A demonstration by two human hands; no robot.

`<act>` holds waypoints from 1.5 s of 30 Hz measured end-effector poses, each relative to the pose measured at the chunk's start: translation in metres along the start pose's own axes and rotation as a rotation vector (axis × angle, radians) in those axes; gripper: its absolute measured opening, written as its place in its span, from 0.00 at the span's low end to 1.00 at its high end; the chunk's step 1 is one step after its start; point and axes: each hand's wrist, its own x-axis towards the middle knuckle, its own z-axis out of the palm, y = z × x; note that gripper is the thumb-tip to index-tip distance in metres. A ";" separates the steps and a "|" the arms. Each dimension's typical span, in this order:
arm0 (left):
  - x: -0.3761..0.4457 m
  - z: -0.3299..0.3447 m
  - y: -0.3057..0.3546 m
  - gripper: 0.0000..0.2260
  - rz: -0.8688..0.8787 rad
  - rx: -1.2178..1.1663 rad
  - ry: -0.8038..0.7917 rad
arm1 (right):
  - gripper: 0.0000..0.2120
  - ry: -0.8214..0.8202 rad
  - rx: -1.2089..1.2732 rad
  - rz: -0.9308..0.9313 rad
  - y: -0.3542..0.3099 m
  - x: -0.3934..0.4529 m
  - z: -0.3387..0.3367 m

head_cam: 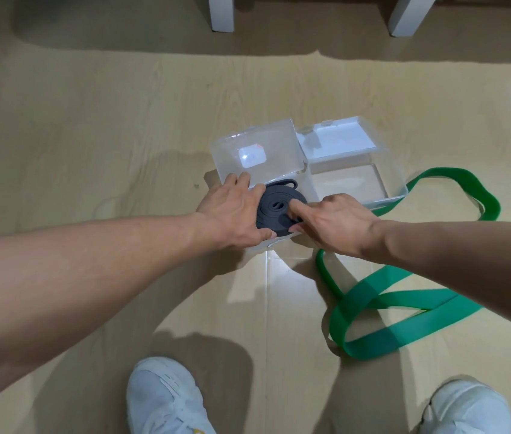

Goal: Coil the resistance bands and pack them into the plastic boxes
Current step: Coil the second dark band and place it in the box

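Note:
A grey resistance band (279, 205), wound into a flat coil, sits in the left clear plastic box (255, 158), whose lid stands open behind it. My left hand (235, 211) cups the coil's left side, fingers along its rim and thumb at its front edge. My right hand (332, 222) presses its index finger on top of the coil, with the thumb against the front edge. A second clear plastic box (354, 183) stands open just to the right. A green resistance band (382, 311) lies uncoiled on the floor, looping round that box's right side.
Everything is on a light wooden floor. Two white furniture legs (221, 12) (410, 14) stand at the far edge. My white shoes (163, 399) (467, 408) are at the bottom, close to the green band's near loop.

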 end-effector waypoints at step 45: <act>0.003 0.000 -0.022 0.33 -0.205 -0.429 0.495 | 0.08 0.250 0.411 0.325 0.020 0.014 -0.008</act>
